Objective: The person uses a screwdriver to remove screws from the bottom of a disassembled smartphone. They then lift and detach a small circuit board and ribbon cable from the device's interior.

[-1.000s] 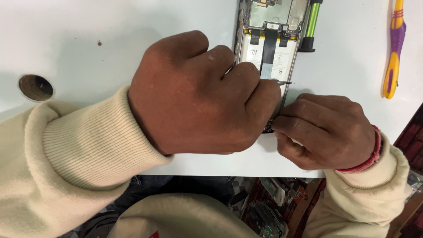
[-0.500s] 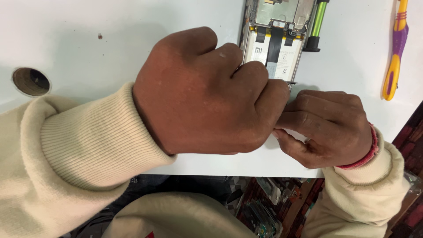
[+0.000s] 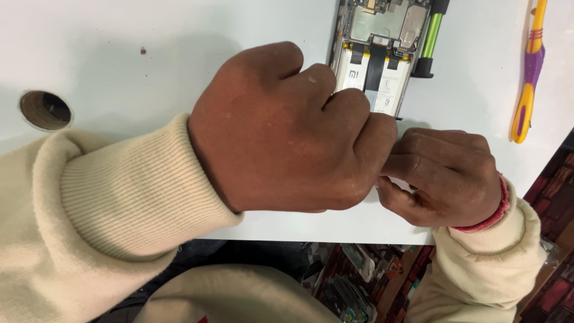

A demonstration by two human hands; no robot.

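The opened phone with its back cover off, white battery and circuit board exposed [image 3: 376,60], lies on the white table [image 3: 179,36] at twelve o'clock from the hands. The left hand [image 3: 287,131] is curled in a fist over its lower end; the right hand [image 3: 445,176], at three o'clock, pinches closed against it. What they grip is hidden. This looks like working something loose at the phone's bottom edge; the next move calls for a steady pull. A yellow-and-purple tool [image 3: 529,72] lies at two o'clock.
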